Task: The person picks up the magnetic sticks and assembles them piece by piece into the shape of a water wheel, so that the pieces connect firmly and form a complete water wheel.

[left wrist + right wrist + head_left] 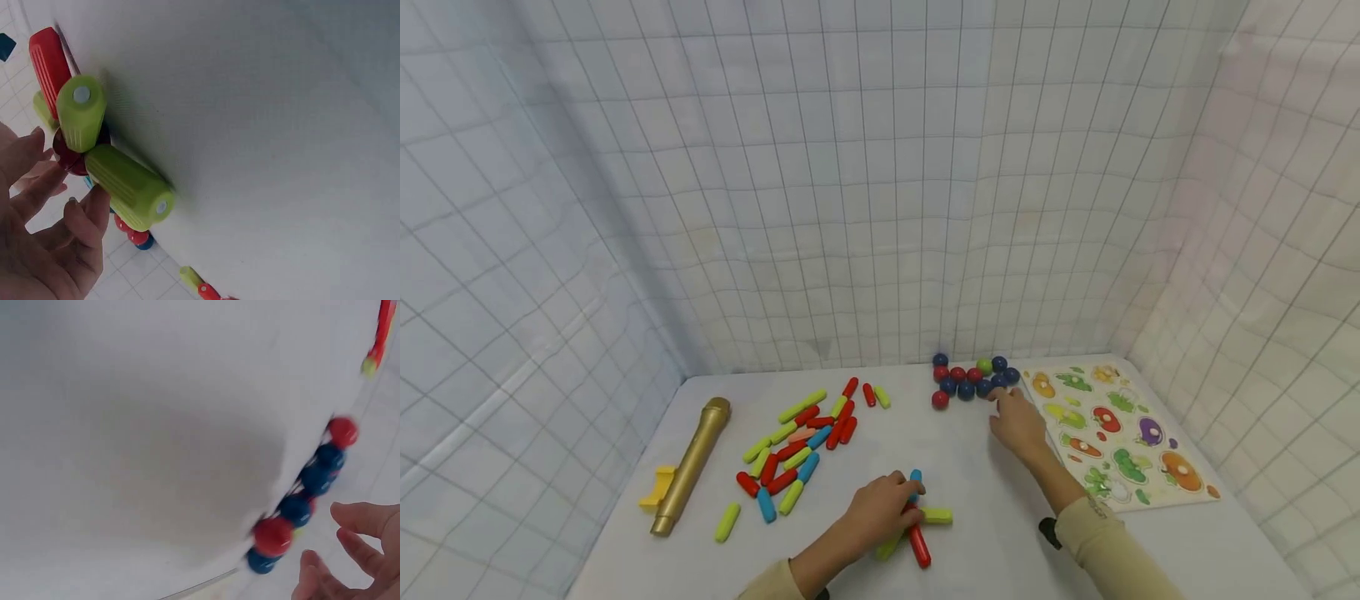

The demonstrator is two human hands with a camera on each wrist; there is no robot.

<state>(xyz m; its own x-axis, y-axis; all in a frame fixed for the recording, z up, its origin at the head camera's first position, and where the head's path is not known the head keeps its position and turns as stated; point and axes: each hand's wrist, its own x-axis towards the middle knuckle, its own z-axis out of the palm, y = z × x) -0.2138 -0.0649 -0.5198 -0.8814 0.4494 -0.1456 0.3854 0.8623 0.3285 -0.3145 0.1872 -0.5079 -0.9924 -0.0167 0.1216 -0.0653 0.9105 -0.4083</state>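
Observation:
In the head view my left hand (880, 510) grips a small cluster of toy building sticks at the front middle. A blue stick (916, 476), a lime stick (937, 516) and a red stick (919, 546) point outward from it. The left wrist view shows a dark red ball (70, 153) at the join, fingertips at it and against a lime stick (131, 184). Farther back, my right hand (1019, 423) reaches to the group of balls, its fingertips beside a blue ball (984, 387). Its fingers (359, 550) are parted in the right wrist view, near a red ball (273, 536).
Loose red, lime and blue sticks (790, 450) lie scattered left of centre. A gold toy microphone (692, 467) and a yellow piece (659, 487) lie at the far left. A vegetable puzzle board (1120, 450) lies at the right. Gridded white cloth (880, 208) walls the back and sides.

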